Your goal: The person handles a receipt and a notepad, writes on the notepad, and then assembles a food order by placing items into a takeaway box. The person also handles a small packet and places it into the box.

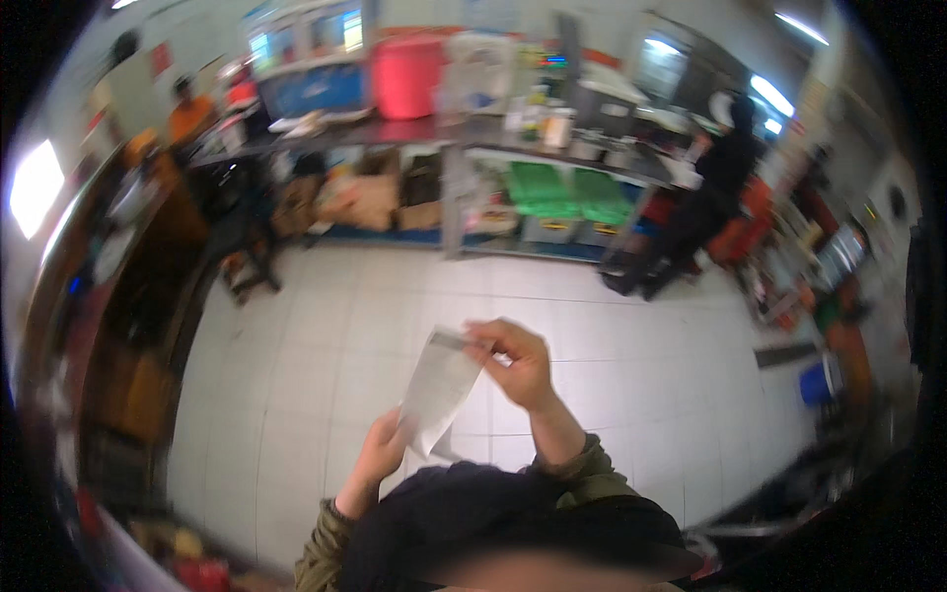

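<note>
A long pale sheet of paper [441, 387] is held up in front of me, above the tiled floor, its top edge darker than the rest. My left hand [386, 444] grips its lower left edge, thumb against the paper. At the top right corner, my right hand [515, 363] pinches the sheet between thumb and fingers. The lower end bends away near my body. Blur hides any detail on the paper's surface.
Across the room runs a long workbench [424, 130] with a pink bin [406, 77] on top. Under it are cardboard boxes [370, 197] and green-covered crates [547, 192]. A person in dark clothes [705, 187] stands at right; another in orange [190, 120] is far left. A blue bucket [817, 383] stands right.
</note>
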A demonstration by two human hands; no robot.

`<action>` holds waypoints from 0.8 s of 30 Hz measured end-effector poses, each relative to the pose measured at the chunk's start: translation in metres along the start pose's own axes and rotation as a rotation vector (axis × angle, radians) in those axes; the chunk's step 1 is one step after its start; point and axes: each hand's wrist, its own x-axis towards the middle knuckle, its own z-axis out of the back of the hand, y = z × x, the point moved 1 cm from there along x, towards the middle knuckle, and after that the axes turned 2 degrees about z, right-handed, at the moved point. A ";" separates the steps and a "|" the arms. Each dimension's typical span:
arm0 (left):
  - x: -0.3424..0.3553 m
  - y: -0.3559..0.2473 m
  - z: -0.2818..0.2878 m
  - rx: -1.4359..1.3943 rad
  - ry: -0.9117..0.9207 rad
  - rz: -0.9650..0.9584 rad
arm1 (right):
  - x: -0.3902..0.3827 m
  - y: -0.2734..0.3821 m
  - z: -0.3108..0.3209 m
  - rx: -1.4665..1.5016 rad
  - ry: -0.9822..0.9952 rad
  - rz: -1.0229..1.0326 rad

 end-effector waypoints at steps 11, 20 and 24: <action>-0.011 0.030 0.199 -0.088 -0.468 0.097 | 0.103 -0.142 -0.207 0.205 0.350 -0.499; 0.044 0.072 0.368 -0.357 -0.791 0.036 | 0.230 -0.229 -0.397 0.028 0.947 -0.394; 0.069 0.089 0.442 -0.368 -0.917 0.033 | 0.303 -0.200 -0.530 0.593 0.990 -0.390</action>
